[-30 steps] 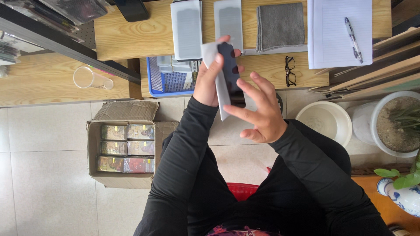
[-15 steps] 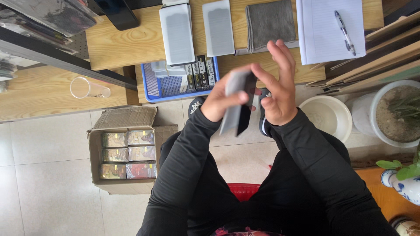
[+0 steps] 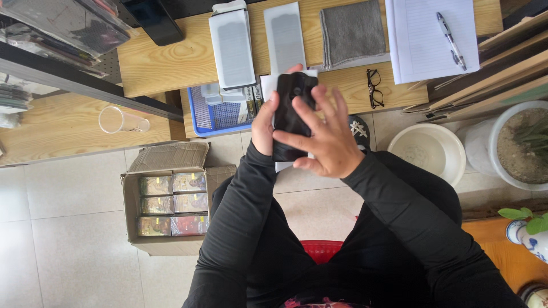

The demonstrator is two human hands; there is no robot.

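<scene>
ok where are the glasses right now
In the head view the glasses lie on the wooden table, just right of the raised right hand, below the grey cloth and left of the notepad.

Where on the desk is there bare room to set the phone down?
Bare wood lies left of the white tray, toward the dark device, and between the glasses and the notepad. The stretch from tray to grey cloth is crowded.

The one camera sat on my head and looked straight down, close over my hands (image 3: 302, 134), taking in the bench (image 3: 171, 63) edge ahead and the floor (image 3: 68, 228) below.
</scene>
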